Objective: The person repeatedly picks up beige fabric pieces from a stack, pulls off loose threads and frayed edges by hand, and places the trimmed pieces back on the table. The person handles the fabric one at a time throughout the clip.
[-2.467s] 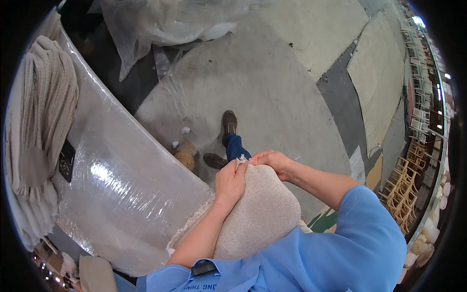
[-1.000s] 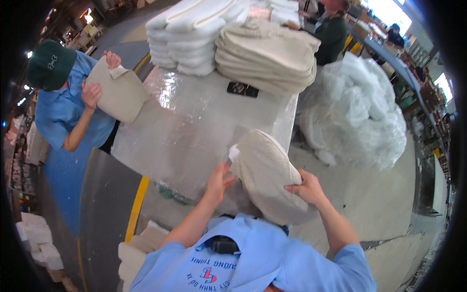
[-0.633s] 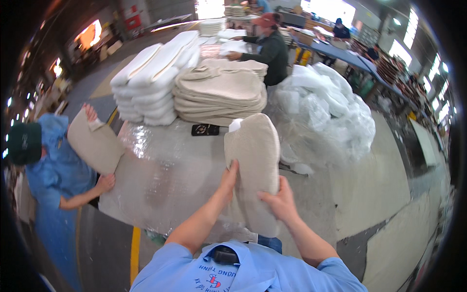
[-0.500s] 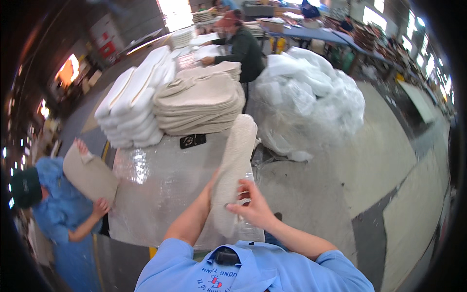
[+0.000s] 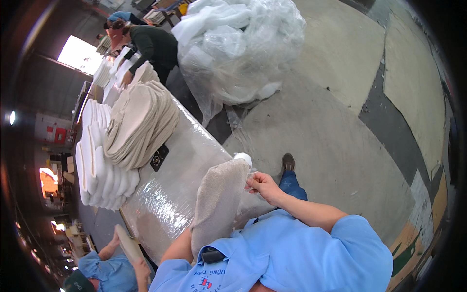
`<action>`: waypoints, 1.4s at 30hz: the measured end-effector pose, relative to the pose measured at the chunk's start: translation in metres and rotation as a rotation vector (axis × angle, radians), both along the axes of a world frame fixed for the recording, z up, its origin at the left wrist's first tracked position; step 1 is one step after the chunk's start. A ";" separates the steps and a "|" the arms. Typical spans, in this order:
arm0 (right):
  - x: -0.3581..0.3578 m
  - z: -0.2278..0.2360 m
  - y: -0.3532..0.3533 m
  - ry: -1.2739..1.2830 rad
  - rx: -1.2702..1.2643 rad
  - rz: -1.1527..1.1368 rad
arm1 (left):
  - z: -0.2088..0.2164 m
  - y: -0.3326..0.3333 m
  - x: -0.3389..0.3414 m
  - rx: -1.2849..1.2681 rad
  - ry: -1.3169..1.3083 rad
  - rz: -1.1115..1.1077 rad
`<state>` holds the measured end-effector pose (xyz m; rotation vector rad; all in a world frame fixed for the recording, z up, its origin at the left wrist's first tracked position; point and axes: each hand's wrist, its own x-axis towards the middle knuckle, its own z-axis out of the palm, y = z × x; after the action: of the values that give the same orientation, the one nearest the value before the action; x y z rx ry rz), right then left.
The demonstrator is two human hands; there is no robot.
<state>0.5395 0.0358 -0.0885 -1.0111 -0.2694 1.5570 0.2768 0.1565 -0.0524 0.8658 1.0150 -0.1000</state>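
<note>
A long beige fabric cushion [image 5: 219, 194] stands tilted in front of my chest, above the near end of the table. My left forearm [image 5: 181, 245] goes behind it and bears it up; the fabric hides that hand and its fingers. At the cushion's right edge my right hand [image 5: 263, 187] is closed, with thumb and fingertips pinching the edge. A tuft of white wadding [image 5: 242, 158] shows at the cushion's far end, just beyond my right fingers.
The table [image 5: 168, 204] is covered in clear plastic. On it lie stacked beige covers [image 5: 138, 121], white padding [image 5: 99, 160] and a dark phone-like object [image 5: 159, 157]. A big bag of white wadding [image 5: 238, 53] stands beyond. Co-workers are at the far end [image 5: 151, 44] and lower left [image 5: 109, 272].
My view has swung to the right. The cushion has turned and come nearer my chest, its broad face now showing. My right hand has moved to its far right edge, by the wadding.
</note>
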 end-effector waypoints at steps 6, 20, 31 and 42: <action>-0.007 -0.032 -0.009 0.122 -0.314 -0.293 | -0.029 -0.012 0.029 0.837 0.394 -0.416; -0.006 -0.055 -0.011 0.062 -0.583 -0.409 | -0.059 0.022 0.151 0.669 0.339 -0.244; -0.010 -0.073 -0.011 0.046 -0.668 -0.630 | -0.072 0.024 0.145 0.177 0.009 0.171; 0.011 -0.073 0.022 0.228 -0.744 -0.733 | -0.066 0.020 0.152 0.739 0.179 0.098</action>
<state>0.5505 0.0579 -0.1613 -1.2772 0.8193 1.0604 0.4288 0.1760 -0.1186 1.4910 1.2829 0.3064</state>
